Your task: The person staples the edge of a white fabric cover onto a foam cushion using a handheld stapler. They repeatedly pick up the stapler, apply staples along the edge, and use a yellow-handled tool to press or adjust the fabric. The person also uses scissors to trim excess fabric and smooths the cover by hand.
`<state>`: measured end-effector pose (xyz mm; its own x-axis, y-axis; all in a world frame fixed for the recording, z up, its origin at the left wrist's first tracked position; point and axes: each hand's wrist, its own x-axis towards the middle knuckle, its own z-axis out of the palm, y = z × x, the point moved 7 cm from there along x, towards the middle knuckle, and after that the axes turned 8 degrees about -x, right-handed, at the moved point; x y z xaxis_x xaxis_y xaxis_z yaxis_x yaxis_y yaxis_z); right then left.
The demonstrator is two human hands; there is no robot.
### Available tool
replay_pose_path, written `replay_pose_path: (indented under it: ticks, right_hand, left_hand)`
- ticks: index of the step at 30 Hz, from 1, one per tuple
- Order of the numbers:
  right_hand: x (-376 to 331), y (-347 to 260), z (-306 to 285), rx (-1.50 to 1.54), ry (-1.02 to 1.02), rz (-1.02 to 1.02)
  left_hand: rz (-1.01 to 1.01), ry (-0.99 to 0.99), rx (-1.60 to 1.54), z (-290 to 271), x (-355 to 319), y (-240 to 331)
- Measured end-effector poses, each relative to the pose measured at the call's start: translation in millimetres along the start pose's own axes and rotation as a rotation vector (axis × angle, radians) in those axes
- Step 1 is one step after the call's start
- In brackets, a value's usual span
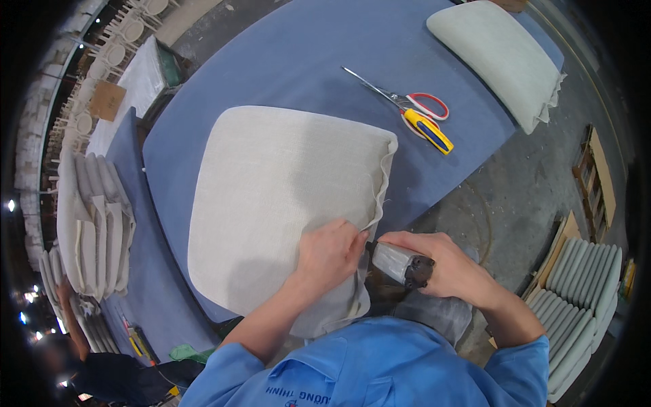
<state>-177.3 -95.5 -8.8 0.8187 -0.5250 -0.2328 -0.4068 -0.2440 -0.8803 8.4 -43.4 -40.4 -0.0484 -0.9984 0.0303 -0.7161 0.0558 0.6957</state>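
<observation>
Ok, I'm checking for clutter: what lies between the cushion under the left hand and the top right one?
Scissors and a yellow tool, on the blue table.

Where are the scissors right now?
In the head view, the scissors lie upper right of centre on the blue table, beyond the cushion under your left hand, the yellow cutter overlapping one handle.

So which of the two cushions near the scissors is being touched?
The nearer cushion, its loose edge held by the left hand; the farther cushion, at the picture's upper right, is untouched.
</observation>
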Motion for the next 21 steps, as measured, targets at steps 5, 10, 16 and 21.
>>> replay_pose_path:
  ticks: [5, 10, 16, 21]
  right_hand:
    - [-23, 10, -1, -0.048, 0.198, -0.107]
    - [-62, 26, -1, 0.165, 0.299, -0.028]
    - [-56, 21, 6, 0.168, 0.288, -0.069]
    - [-35, 18, 8, 0.149, 0.183, -0.061]
  left_hand:
    - [-0.027, -0.036, 0.095, -8, -3, 13]
    - [-0.141, -0.112, 0.224, -9, -24, 39]
    - [-0.031, -0.114, 0.309, 7, -23, 30]
    - [0.049, -0.121, 0.027, -4, -17, 13]
